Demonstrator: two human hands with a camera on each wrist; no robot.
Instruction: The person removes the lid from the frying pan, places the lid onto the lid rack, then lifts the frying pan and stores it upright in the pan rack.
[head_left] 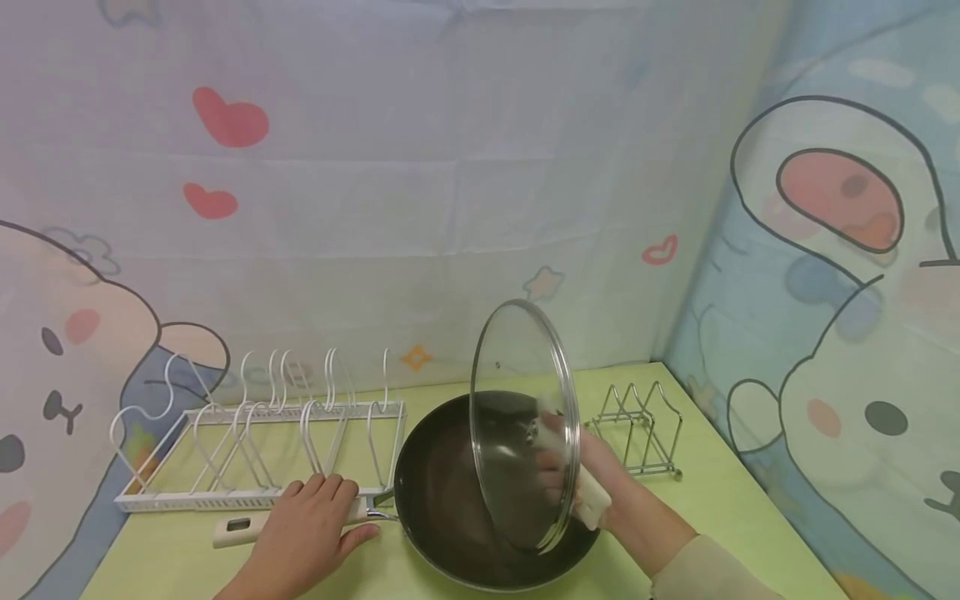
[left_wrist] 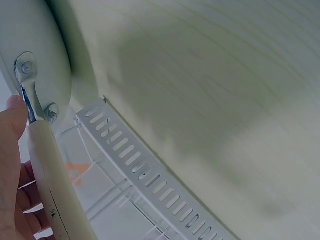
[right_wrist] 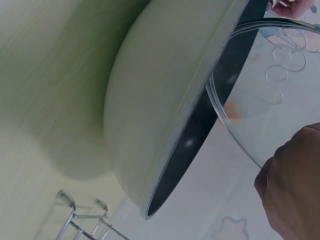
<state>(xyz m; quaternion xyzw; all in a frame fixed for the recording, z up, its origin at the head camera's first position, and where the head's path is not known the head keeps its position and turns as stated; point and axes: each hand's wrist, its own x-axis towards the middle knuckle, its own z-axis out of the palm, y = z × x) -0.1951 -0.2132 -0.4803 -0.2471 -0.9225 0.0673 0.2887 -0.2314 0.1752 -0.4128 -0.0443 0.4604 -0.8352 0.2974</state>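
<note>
Frying pan [head_left: 442, 492] on worktop [head_left: 720, 508], right of left hand [head_left: 307, 518], which grips its smooth handle [head_left: 242, 527] — dark, round interior; lid [head_left: 506, 475], knob [head_left: 594, 502] clasped by right hand [head_left: 602, 458] — clear glass, metal-rimmed, steeply tilted.

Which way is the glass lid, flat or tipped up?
Tipped up: the glass lid tilts steeply over the pan, its handle in the right hand.

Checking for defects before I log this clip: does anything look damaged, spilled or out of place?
Only the pan handle stands out: in the left wrist view, dark specks and a thin line mark its plain cream surface, perhaps wear. No spill shows.
</note>
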